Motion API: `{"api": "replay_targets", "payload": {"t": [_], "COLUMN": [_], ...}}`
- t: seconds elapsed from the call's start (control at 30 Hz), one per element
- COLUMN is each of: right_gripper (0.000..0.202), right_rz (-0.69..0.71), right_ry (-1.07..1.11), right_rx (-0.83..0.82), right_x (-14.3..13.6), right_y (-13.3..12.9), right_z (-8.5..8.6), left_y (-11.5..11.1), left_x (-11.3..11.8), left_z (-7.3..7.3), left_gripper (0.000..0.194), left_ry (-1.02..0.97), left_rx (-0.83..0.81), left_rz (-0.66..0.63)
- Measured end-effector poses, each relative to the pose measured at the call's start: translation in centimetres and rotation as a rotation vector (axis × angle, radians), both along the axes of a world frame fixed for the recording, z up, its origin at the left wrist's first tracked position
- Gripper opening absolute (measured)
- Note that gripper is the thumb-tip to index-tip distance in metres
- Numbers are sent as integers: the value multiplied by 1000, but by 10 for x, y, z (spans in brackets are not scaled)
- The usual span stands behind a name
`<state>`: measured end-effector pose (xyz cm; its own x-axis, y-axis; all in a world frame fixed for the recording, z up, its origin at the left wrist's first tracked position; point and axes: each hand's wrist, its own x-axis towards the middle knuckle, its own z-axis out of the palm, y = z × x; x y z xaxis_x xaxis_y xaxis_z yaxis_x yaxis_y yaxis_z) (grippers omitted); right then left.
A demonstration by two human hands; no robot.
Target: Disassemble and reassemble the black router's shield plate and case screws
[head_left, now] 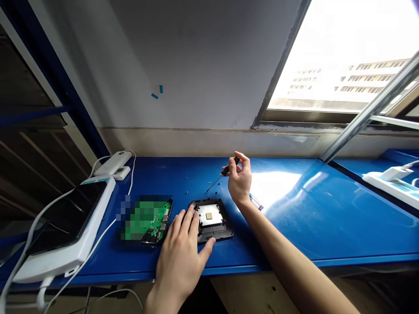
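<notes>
My right hand grips a black and yellow screwdriver, its thin shaft slanting down to the left, with the tip close to small dark screws on the blue table. A black plastic cover lies flat below the tip, with a silvery plate and a small square pad in its middle. My left hand rests spread on the cover's left edge, fingers apart. Left of it lies a green circuit board, partly blurred out. Beside my right wrist is a small clear and teal item.
At the left, a black-screened device in a white casing stands with white cables and a white power adapter. A metal post rises at the right, near a white power strip. The wall borders the table's back.
</notes>
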<state>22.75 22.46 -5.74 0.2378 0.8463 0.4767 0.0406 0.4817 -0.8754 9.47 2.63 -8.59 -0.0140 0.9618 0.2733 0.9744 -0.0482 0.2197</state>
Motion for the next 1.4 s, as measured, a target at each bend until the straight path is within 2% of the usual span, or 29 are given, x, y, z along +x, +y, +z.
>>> {"api": "replay_targets", "payload": {"t": [0.27, 0.53, 0.8, 1.1, 1.3, 1.4], "right_gripper": [43, 44, 45, 44, 46, 44], "right_rz": [36, 61, 120, 49, 95, 64], "right_ry": [-62, 51, 3, -93, 11, -13], "right_rx": [-19, -62, -123, -113, -122, -127], "right_x": [-3, -1, -2, 0, 0, 0], "right_y": [-2, 0, -3, 0, -2, -1], "right_z": [-4, -1, 3, -1, 1, 0], "left_y": [0, 1, 0, 1, 0, 0], "left_x": [-1, 0, -1, -1, -1, -1], "left_z": [-1, -1, -1, -1, -1, -1], "left_gripper": [61, 60, 58, 58, 58, 58], "left_ry": [1, -5, -13, -54, -41, -31], "left_rx": [-17, -19, -9, -4, -10, -5], "left_rz": [6, 10, 15, 4, 9, 10]}}
